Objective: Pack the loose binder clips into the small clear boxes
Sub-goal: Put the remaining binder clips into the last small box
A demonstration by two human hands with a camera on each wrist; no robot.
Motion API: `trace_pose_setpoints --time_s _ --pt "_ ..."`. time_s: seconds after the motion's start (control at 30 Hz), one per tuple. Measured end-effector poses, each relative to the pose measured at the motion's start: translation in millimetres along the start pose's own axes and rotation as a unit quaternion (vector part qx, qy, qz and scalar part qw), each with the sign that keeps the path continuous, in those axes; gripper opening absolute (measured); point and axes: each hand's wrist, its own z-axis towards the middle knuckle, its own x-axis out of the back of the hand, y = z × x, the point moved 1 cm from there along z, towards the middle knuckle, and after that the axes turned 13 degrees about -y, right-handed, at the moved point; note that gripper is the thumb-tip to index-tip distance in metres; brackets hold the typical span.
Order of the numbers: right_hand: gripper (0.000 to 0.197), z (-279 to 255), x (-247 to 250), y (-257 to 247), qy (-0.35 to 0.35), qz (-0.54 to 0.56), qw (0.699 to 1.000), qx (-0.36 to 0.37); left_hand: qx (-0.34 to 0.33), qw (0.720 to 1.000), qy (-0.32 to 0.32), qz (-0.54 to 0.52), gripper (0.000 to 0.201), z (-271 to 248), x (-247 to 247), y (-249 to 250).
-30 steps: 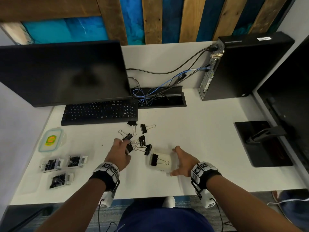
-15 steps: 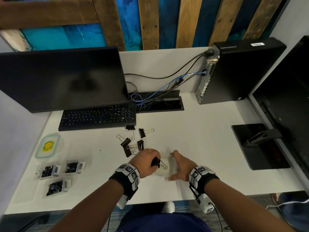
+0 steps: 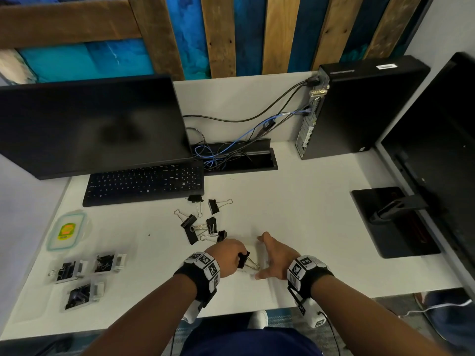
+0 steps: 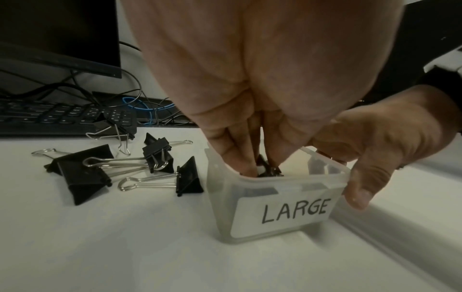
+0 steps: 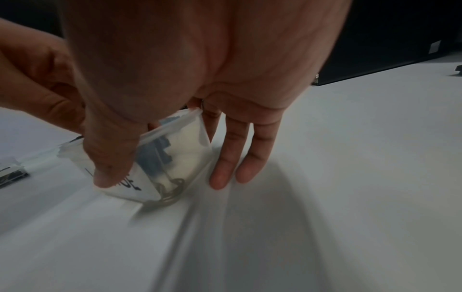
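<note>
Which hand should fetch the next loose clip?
Left. The left hand is nearer the loose clips, once it drops its clip; the right hand steadies the LARGE box.

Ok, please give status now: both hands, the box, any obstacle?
Left hand pinching binder clip inside LARGE box. Right hand steadying box. Loose clips beside it, nothing blocking.

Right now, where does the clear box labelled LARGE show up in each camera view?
Head: the clear box sits low centre, mostly hidden between the hands.
Left wrist: box right of centre, LARGE label facing the camera, left hand reaching into it.
Right wrist: box left of centre, under the right hand's thumb.
Shared landmark: the binder clip going into the box.
</note>
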Motion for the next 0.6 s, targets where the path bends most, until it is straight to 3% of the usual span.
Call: trace_pose_setpoints --time_s 0.33,0.43,0.6 --pt "0.096 5 -2 5 -0.001 -0.003 1.0 0.005 -0.042 0.992 0.07 -0.096 0.042 -2 0 -1" --pt "0.099 5 -1 6 -0.007 0.002 1.0 0.004 -0.022 0.992 0.06 -0.109 0.036 2 1 3" --pt "0.106 5 -2 7 -0.004 0.009 1.0 0.001 0.013 0.989 0.104 -0.103 0.034 5 13 7"
